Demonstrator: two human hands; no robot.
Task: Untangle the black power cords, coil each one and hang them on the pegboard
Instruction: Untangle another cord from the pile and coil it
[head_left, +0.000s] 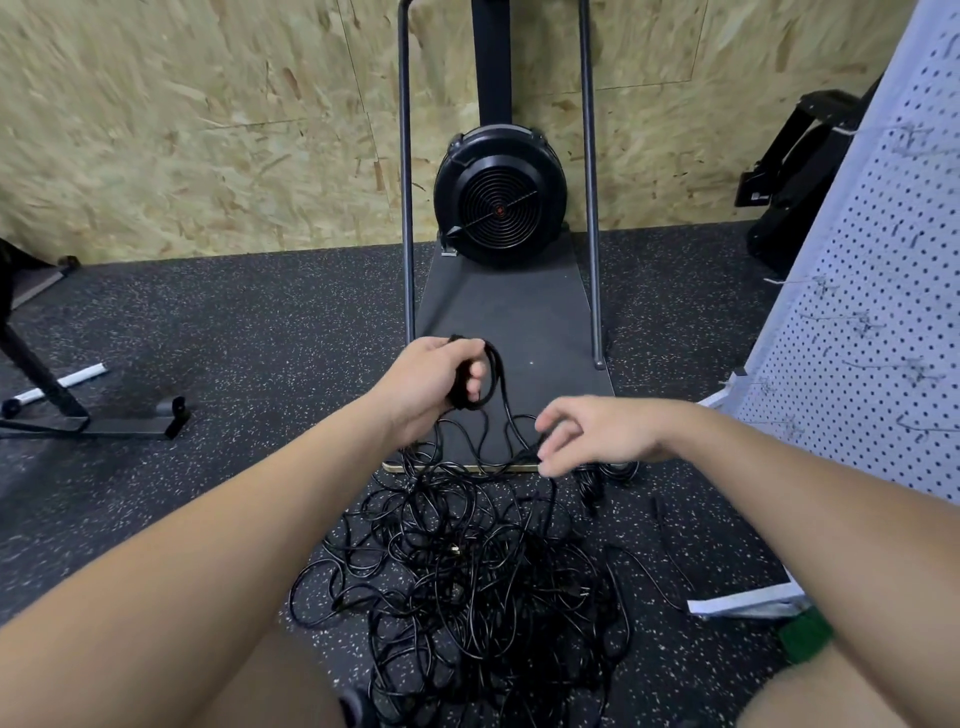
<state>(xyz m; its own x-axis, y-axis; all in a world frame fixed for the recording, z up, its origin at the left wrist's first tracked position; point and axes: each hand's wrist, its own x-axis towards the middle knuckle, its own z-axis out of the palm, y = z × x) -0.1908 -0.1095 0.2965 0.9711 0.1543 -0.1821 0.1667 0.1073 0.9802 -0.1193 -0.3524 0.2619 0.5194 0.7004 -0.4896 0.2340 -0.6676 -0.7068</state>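
While most of the black power cords (467, 571) lie tangled on the floor, my left hand (431, 384) grips a small started coil (480, 374); my right hand (582, 434) pinches its trailing strand (pegboard (872, 312) hooks look bare).

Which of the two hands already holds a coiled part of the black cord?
The left hand: it grips a small coil of cord. The right hand holds no coil; its fingertips only meet a single strand.
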